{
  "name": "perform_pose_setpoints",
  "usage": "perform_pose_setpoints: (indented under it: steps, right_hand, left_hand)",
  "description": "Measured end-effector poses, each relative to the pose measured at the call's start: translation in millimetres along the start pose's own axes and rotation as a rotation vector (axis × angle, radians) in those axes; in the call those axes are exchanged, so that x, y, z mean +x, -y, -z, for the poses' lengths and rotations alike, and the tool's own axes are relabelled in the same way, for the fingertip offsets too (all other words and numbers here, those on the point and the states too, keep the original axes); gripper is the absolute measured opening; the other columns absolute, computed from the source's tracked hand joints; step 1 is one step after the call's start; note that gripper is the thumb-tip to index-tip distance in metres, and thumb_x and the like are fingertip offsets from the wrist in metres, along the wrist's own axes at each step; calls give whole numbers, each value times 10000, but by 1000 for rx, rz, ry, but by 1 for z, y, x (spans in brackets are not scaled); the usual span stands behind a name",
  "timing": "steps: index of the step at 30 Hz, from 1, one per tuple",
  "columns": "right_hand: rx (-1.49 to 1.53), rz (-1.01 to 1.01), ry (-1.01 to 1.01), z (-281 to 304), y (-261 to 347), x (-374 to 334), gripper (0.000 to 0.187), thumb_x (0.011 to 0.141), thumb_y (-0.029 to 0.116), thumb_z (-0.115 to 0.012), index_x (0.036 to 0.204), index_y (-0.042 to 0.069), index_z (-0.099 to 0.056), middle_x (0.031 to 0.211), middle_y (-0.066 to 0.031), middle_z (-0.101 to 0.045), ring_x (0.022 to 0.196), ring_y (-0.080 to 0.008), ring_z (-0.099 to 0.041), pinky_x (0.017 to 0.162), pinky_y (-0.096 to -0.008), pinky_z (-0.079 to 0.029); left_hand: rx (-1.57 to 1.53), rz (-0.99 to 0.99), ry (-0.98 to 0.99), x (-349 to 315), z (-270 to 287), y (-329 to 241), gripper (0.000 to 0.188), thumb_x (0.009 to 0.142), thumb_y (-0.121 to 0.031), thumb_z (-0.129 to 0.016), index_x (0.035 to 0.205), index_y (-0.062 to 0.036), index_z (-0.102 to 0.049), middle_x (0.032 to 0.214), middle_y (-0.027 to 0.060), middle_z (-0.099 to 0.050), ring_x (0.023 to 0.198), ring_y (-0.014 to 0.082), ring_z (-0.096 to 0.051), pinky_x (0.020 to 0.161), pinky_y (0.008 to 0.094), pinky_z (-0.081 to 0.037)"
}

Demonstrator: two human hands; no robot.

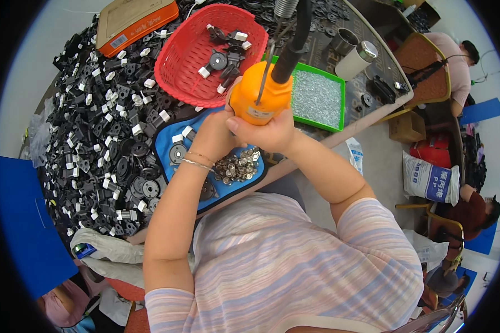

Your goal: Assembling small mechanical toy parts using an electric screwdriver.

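My right hand (268, 132) is wrapped round an orange electric screwdriver (259, 94), which hangs from a spring and a black cable. Close against it, my left hand (219, 130) is closed; its fingertips and whatever they hold are hidden behind the tool and the other hand. Under my wrists lies a blue tray (225, 190). A heap of small round metal parts (239, 166) sits on it, beside a black-and-grey wheel part with a white end (178, 152). Just beyond my hands, a red plastic basket (172, 66) contains several black parts with white ends.
A green tray (343, 105) of small silvery pieces lies right of the screwdriver. A large pile of black and white parts (105, 144) covers the left side. An orange box (136, 28) sits behind it. A metal cup (344, 41) and flask (356, 61) stand far right.
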State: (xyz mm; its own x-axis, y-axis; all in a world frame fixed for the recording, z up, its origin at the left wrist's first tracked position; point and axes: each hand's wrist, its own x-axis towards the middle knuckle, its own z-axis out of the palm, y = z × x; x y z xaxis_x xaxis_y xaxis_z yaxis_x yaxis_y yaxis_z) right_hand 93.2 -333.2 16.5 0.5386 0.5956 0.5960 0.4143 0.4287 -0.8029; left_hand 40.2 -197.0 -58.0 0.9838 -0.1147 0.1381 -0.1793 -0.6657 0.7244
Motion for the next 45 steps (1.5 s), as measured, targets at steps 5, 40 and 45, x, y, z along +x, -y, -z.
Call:
perform_pose_setpoints:
  steps: [5, 40, 45]
  right_hand:
    - [45, -83, 7, 1, 5, 8, 402, 705, 12, -696, 1049, 44, -490, 935, -63, -564, 821, -138, -567, 749, -274, -469]
    - [12, -45, -413, 53, -2, 18, 240, 733, 0, -646, 937, 0, -519, 771, -64, -569, 568, -120, -563, 531, -241, -459]
    - [203, -33, -298, 17, 19, 20, 255, 738, 7, -633, 960, 8, -507, 852, -90, -555, 620, -130, -564, 547, -251, -467]
  left_hand:
    - [-45, 31, 59, 1, -3, 7, 434, 516, -66, -809, 898, -19, -608, 829, 174, -630, 823, 342, -596, 704, 388, -473]
    - [-47, 291, 68, -2, 13, -25, 463, 505, -76, -808, 904, 14, -591, 846, 189, -628, 807, 334, -606, 708, 364, -477]
    - [-63, 263, 53, -5, 10, -16, 459, 512, -74, -812, 907, 8, -593, 827, 187, -624, 798, 338, -602, 697, 371, -473]
